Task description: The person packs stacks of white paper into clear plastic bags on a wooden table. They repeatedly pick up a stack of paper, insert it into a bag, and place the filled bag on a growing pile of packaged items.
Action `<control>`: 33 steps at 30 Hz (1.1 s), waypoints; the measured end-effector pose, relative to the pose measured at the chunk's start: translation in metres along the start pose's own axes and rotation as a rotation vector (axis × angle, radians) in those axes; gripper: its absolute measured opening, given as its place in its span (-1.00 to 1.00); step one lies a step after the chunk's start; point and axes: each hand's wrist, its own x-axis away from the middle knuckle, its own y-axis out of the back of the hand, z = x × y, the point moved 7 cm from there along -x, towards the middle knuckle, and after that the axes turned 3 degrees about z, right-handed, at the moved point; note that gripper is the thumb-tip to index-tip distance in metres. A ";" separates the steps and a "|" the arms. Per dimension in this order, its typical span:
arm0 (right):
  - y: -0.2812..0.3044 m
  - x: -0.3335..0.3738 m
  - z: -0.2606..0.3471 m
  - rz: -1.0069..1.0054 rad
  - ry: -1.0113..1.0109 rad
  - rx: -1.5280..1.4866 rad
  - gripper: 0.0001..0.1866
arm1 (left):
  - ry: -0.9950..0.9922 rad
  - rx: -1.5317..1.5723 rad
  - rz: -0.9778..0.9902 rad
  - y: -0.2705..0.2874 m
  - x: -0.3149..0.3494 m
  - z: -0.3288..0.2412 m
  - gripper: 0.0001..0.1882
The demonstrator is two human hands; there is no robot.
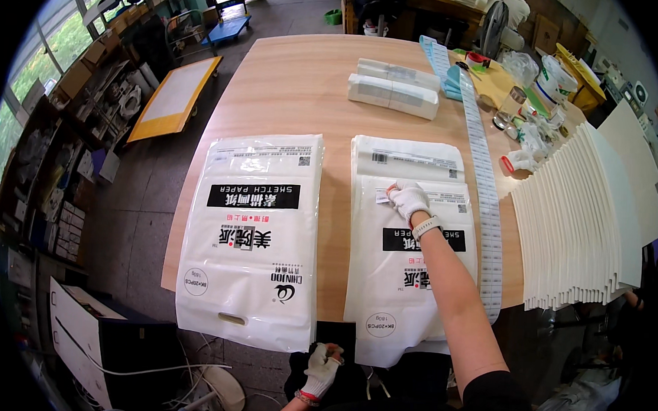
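White card stack (592,219) fanned right; wrapped packs (393,90) far.

1. Bright, even daylight enters from the windows (35,63) at far left.
2. The white plastic bags (251,239) show mild glare; shadows on the surface (291,84) are soft and faint.
3. Fisheye bending curves straight edges; black corners ring the sharp centre.
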 end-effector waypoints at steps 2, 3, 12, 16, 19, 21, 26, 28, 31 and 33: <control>-0.001 -0.003 -0.001 0.011 -0.009 0.056 -0.85 | -0.004 -0.013 0.012 -0.001 0.000 0.001 -0.84; 0.001 -0.001 0.003 -0.009 0.016 0.084 -0.85 | -0.006 -0.019 0.017 -0.002 0.000 0.001 -0.83; 0.011 0.029 0.034 -0.009 0.053 0.301 -0.81 | -0.041 -0.122 -0.015 -0.020 -0.005 -0.006 -0.61; -0.006 0.021 0.034 0.070 -0.017 0.449 -0.63 | -0.056 -0.242 0.041 -0.037 -0.017 -0.001 -0.60; 0.014 0.027 0.031 -0.185 -0.034 0.491 -0.51 | 0.166 -0.269 0.248 -0.053 -0.014 -0.017 -0.68; 0.031 0.033 0.023 -0.289 -0.003 0.394 -0.50 | -0.031 -0.110 0.202 -0.057 -0.012 -0.024 -0.70; 0.100 0.142 -0.027 -0.250 0.173 0.146 -0.72 | -0.258 0.006 0.287 -0.061 0.000 -0.091 -0.68; 0.121 0.222 -0.052 -0.397 0.107 0.389 -0.72 | -0.409 -0.065 0.302 -0.059 0.000 -0.111 -0.72; 0.106 0.308 -0.163 -0.021 -0.291 0.339 -0.71 | -0.733 -0.145 0.375 -0.072 0.008 -0.178 -0.71; 0.040 0.328 -0.184 0.123 -0.199 -0.976 -0.73 | -0.845 -0.358 0.364 -0.066 0.022 -0.208 -0.75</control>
